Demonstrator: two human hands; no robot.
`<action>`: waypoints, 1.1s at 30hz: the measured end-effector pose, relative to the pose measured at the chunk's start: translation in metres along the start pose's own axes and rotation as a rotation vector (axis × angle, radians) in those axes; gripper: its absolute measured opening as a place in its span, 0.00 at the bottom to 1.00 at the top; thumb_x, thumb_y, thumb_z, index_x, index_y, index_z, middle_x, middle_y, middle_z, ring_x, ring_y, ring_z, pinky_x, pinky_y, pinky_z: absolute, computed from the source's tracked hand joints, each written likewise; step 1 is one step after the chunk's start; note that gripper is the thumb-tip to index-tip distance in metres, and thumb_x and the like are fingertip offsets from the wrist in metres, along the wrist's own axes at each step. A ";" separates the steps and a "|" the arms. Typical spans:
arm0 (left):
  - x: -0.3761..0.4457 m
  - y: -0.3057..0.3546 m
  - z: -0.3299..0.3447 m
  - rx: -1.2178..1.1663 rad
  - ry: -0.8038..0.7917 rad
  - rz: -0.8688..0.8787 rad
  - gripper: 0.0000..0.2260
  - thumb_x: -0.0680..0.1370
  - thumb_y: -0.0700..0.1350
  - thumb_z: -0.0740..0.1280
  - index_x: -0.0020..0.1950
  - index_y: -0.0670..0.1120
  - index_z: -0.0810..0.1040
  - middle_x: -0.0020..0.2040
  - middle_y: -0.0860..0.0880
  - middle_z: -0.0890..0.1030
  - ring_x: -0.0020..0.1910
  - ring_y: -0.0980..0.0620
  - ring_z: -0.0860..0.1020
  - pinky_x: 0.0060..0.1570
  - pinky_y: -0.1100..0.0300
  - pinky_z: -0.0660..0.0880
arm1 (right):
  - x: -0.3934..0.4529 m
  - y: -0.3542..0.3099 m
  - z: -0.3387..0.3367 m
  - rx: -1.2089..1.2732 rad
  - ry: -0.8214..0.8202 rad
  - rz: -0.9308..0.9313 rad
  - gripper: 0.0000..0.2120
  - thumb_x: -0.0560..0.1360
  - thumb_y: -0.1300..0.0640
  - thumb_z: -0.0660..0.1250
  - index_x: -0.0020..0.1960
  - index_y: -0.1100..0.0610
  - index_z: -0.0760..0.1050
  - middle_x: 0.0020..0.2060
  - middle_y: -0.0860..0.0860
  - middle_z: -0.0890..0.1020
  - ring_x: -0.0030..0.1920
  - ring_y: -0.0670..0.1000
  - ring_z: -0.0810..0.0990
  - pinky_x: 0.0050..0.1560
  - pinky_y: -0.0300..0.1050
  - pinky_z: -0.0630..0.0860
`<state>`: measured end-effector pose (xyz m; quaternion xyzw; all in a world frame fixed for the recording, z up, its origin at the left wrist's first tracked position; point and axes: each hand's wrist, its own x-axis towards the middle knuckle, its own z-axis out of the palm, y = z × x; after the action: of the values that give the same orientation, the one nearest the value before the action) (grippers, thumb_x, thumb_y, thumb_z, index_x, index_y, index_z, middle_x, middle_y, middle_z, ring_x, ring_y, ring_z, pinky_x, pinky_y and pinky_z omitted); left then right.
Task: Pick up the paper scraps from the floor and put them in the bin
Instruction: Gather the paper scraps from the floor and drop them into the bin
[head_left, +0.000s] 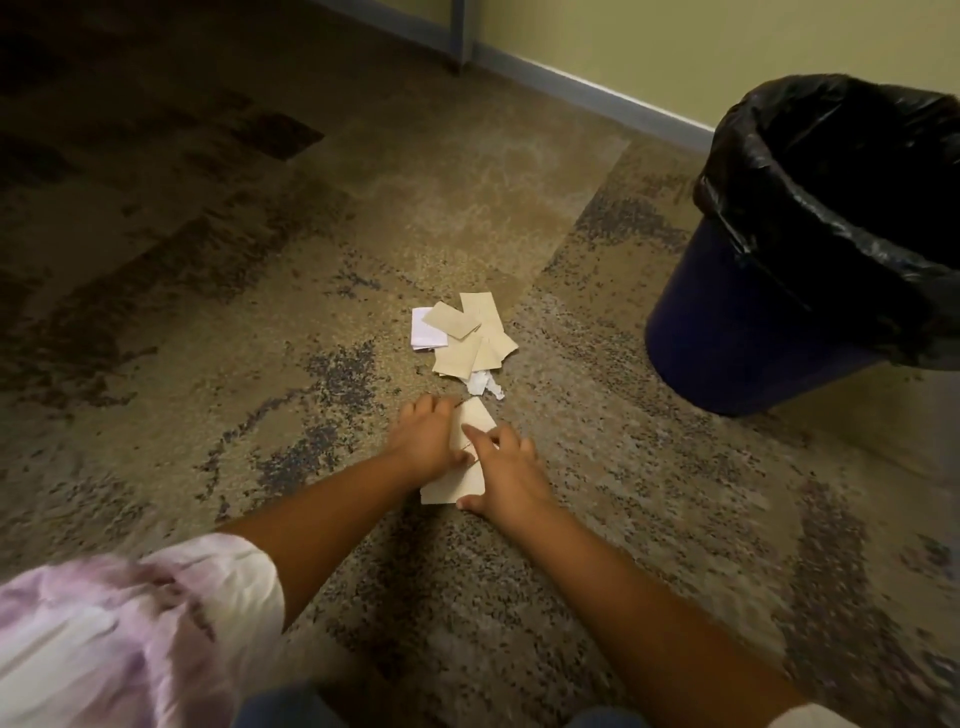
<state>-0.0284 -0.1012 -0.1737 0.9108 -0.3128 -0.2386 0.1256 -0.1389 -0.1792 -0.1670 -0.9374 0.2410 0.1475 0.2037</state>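
Left hand (427, 435) and right hand (506, 470) both low on carpet (208, 322), fingers spread flat, pressing tan paper scrap (470, 480) between them. Pile of remaining scraps (467, 335) just beyond on carpet. Bin (810, 280), black liner, stands well right near wall (649, 47).

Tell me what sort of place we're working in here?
Probably an office or institutional room, not a home: patterned commercial carpet, a blue baseboard under a plain painted wall, and a bin with a black liner.
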 end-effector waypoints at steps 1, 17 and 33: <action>-0.004 -0.001 0.002 0.009 -0.009 -0.004 0.37 0.69 0.55 0.72 0.74 0.53 0.59 0.69 0.45 0.65 0.68 0.43 0.63 0.64 0.50 0.66 | -0.003 -0.001 0.002 0.041 -0.002 0.011 0.43 0.68 0.49 0.75 0.75 0.45 0.53 0.69 0.52 0.63 0.66 0.56 0.63 0.66 0.52 0.65; -0.055 -0.003 0.001 0.183 -0.292 -0.040 0.29 0.73 0.51 0.70 0.69 0.41 0.66 0.67 0.41 0.72 0.64 0.44 0.73 0.59 0.55 0.72 | -0.040 0.000 0.009 0.539 -0.155 0.201 0.24 0.71 0.61 0.72 0.65 0.57 0.72 0.59 0.54 0.81 0.57 0.52 0.79 0.53 0.39 0.74; -0.060 0.126 -0.123 -0.060 0.352 0.378 0.08 0.76 0.42 0.64 0.53 0.48 0.78 0.44 0.50 0.68 0.45 0.50 0.69 0.36 0.61 0.64 | -0.065 0.036 -0.154 0.616 0.447 0.146 0.05 0.72 0.60 0.69 0.44 0.51 0.78 0.32 0.41 0.76 0.31 0.39 0.74 0.24 0.28 0.65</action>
<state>-0.0708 -0.1510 0.0000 0.8595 -0.4435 -0.0578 0.2474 -0.1847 -0.2520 -0.0191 -0.8218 0.3784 -0.1259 0.4070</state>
